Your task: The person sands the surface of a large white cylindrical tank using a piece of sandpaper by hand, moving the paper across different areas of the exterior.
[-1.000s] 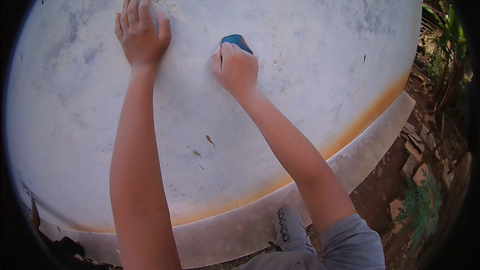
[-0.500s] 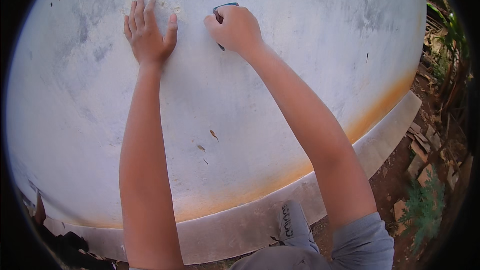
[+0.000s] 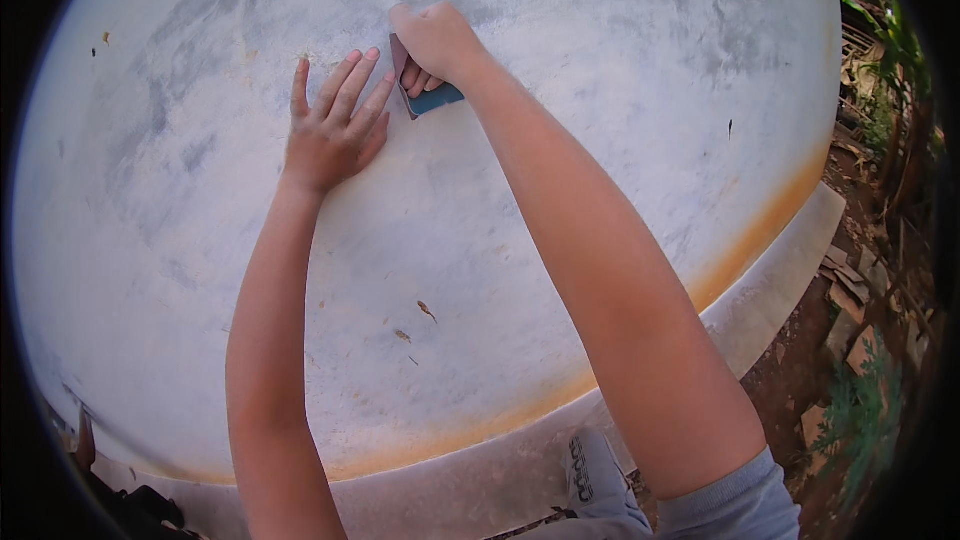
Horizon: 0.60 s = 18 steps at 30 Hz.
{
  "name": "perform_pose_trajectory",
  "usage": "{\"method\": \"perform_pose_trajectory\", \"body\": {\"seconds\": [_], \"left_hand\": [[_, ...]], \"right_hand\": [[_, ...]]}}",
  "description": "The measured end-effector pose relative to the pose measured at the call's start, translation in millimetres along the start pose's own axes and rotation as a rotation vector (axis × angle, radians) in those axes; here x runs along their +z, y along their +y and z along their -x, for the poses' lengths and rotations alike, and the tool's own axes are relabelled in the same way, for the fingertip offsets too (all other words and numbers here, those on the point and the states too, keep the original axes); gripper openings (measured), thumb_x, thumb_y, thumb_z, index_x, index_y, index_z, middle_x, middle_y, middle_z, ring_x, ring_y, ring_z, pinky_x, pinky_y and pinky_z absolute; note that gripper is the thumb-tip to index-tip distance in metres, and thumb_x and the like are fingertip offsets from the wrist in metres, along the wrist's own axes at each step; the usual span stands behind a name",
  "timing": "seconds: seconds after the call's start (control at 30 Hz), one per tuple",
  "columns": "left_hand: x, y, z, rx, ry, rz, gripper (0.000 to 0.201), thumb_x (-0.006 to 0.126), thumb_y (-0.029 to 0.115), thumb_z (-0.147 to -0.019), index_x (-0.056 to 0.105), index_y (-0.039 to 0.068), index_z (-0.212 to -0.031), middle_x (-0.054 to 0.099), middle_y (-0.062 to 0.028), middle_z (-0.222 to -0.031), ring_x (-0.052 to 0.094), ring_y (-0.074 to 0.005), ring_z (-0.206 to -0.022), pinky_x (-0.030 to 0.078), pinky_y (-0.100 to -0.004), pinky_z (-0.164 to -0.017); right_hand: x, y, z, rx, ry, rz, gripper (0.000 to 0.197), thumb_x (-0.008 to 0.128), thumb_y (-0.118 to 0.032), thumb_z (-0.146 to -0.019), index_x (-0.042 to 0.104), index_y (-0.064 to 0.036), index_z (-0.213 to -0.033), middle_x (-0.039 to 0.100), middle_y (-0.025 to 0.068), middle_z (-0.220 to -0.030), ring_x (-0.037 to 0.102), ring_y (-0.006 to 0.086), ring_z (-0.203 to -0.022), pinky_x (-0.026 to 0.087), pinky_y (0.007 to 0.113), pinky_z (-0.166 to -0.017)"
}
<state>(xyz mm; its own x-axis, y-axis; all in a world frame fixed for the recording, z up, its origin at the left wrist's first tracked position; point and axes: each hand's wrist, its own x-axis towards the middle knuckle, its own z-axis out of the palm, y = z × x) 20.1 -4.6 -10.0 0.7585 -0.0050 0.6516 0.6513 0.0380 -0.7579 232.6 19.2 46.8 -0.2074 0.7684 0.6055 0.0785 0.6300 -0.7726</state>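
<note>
A large pale, grey-blotched surface point(image 3: 480, 210) with a rounded edge fills most of the view. My left hand point(image 3: 335, 135) rests on it with the fingers spread, holding nothing. Just to its right, my right hand point(image 3: 440, 45) is closed around a flat piece like folded sandpaper point(image 3: 436, 99), blue on one face and dark brown along one side. That piece is tilted against the surface, its lower corner close to my left fingertips. The fist hides part of it, and I cannot tell its exact kind.
An orange-brown stain point(image 3: 760, 225) follows the surface's near edge, with a grey concrete ledge point(image 3: 780, 250) below. Small dry leaves point(image 3: 427, 311) lie on the surface. At right are broken slabs point(image 3: 845, 290) and a green plant point(image 3: 862, 410). Dark shapes point(image 3: 150, 505) sit at lower left.
My left hand has slid right and toward me, its fingers now slanting right. My right hand has shifted slightly left and turned, exposing more of the flat piece.
</note>
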Motion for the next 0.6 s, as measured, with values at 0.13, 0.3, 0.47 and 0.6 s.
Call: {"method": "perform_pose_trajectory", "body": {"seconds": [0.13, 0.3, 0.47, 0.6], "left_hand": [[-1, -3, -1, -0.012, -0.106, 0.155, 0.055, 0.074, 0.02, -0.086, 0.055, 0.027, -0.137, 0.048, 0.0016, -0.153, 0.042, -0.016, -0.144, 0.021, -0.0539, -0.126], [-2, 14, -11, 0.089, 0.092, 0.099, 0.053, 0.074, 0.017, -0.084, 0.057, 0.025, -0.133, 0.049, -0.0002, -0.152, 0.045, -0.0168, -0.141, 0.024, -0.0532, -0.126], [14, 45, -28, 0.122, 0.183, 0.172, 0.037, 0.073, 0.015, -0.082, 0.062, 0.023, -0.116, 0.049, -0.0001, -0.152, 0.047, -0.0158, -0.139, 0.024, -0.0523, -0.126], [19, 53, -27, 0.008, 0.186, 0.174, 0.016, 0.072, 0.02, -0.089, 0.064, 0.024, -0.102, 0.055, 0.004, -0.144, 0.049, -0.013, -0.135, 0.025, -0.0502, -0.126]], "right_hand": [[-1, -2, -2, -0.007, -0.008, 0.056, 0.052, 0.044, -0.036, -0.095, 0.071, 0.0039, -0.075, 0.071, 0.0171, -0.066, 0.071, 0.024, -0.057, 0.057, 0.033, -0.054], [2, 15, -19, -0.084, 0.035, 0.05, 0.06, 0.04, -0.041, -0.099, 0.068, 0.0084, -0.078, 0.07, 0.0228, -0.069, 0.071, 0.0278, -0.059, 0.057, 0.037, -0.055], [4, 22, -45, -0.198, 0.222, 0.251, 0.067, 0.043, -0.054, -0.1, 0.07, 0.0061, -0.088, 0.073, 0.0259, -0.091, 0.073, 0.0289, -0.081, 0.055, 0.041, -0.074], [-6, 16, -38, 0.044, -0.024, 0.108, 0.071, 0.044, -0.06, -0.099, 0.072, 0.0052, -0.104, 0.073, 0.0259, -0.097, 0.071, 0.0318, -0.093, 0.053, 0.043, -0.088]]}}
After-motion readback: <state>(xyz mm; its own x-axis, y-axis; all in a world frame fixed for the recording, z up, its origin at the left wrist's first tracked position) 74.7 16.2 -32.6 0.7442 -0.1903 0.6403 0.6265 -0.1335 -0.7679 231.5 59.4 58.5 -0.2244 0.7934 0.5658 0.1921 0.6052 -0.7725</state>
